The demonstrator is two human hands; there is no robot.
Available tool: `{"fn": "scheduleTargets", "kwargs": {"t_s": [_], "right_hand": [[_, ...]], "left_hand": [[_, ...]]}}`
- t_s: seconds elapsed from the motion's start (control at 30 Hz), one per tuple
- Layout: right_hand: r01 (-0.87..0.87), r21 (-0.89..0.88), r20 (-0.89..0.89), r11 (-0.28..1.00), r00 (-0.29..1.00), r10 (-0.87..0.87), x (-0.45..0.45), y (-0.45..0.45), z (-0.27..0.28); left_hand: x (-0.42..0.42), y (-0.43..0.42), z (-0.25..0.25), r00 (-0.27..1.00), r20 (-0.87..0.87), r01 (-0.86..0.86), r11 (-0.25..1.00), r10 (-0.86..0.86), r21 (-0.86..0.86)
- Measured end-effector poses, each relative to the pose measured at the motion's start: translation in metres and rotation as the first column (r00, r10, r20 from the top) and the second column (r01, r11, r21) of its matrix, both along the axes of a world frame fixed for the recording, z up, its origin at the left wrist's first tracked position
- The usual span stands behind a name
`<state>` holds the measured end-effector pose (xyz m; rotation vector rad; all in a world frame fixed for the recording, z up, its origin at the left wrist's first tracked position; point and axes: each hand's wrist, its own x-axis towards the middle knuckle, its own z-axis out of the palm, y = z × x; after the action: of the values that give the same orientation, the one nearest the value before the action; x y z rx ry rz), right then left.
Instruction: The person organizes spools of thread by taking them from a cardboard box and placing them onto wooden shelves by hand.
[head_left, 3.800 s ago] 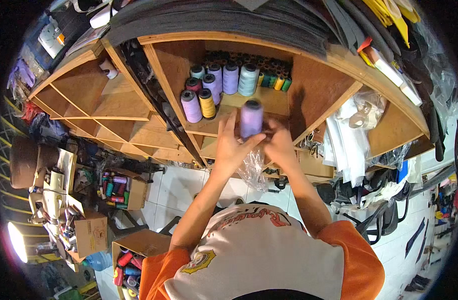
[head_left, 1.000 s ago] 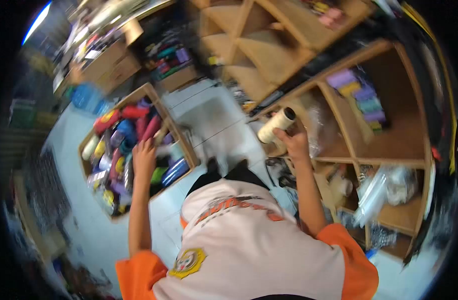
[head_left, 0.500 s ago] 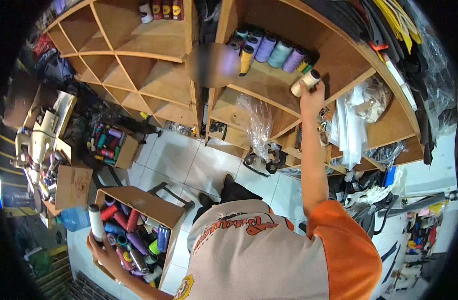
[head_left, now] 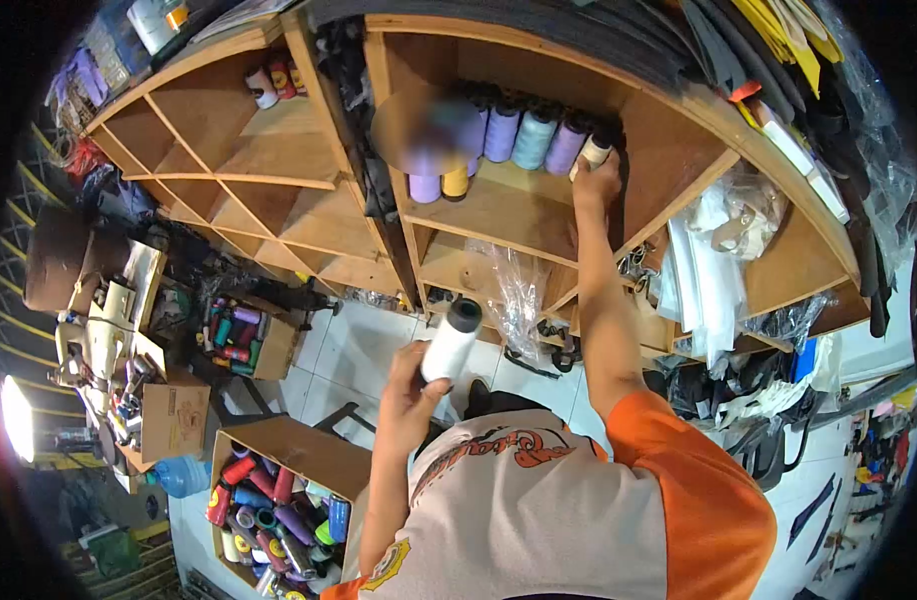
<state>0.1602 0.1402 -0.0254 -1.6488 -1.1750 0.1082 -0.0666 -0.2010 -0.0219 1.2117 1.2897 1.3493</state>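
My left hand (head_left: 411, 390) is wrapped round a white thread cone (head_left: 451, 345) with a black top, held in the air in front of my chest. Up in the shelf compartment, my right hand (head_left: 596, 182) grips a cream thread cone (head_left: 594, 155) at the right end of a row. Right beside it stands a purple thread cone (head_left: 566, 147), then a light blue one (head_left: 533, 140) and more purple cones. A yellow thread cone (head_left: 455, 183) stands nearer the compartment's front, at the left. A blurred patch hides part of the row's left side.
An open cardboard box (head_left: 299, 452) full of mixed thread cones stands on the floor at my lower left. A smaller box (head_left: 271, 345) of spools lies beyond it. The wooden shelf (head_left: 499, 215) spans the front; plastic bags (head_left: 519, 290) hang from its lower compartments.
My left hand has lifted the white thread cone from the box up to chest height. My right hand has moved the cream thread cone deeper into the compartment, against the row.
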Motion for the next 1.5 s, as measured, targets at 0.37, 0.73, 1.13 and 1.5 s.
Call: {"fn": "scheduleTargets", "kwargs": {"t_s": [0.37, 0.73, 1.13, 1.5], "right_hand": [[0.045, 0.051, 0.136, 0.998, 0.989, -0.051, 0.018, 0.016, -0.043], [-0.892, -0.333, -0.415, 0.305, 0.429, 0.802, -0.031, -0.188, 0.076], [0.019, -0.607, 0.564, 0.795, 0.714, 0.414, 0.021, -0.057, 0.114], [0.212, -0.633, 0.623, 0.744, 0.710, 0.328, 0.014, -0.007, 0.107]], "left_hand": [[0.002, 0.027, -0.030, 0.989, 0.129, 0.078, 0.994, -0.068, -0.078], [-0.013, 0.074, -0.006, 0.946, -0.272, 0.206, 0.975, -0.177, 0.083], [0.016, 0.086, -0.031, 0.928, -0.243, 0.324, 0.934, -0.284, 0.147], [-0.017, 0.050, -0.058, 0.971, -0.171, 0.174, 0.984, -0.167, 0.025]]}}
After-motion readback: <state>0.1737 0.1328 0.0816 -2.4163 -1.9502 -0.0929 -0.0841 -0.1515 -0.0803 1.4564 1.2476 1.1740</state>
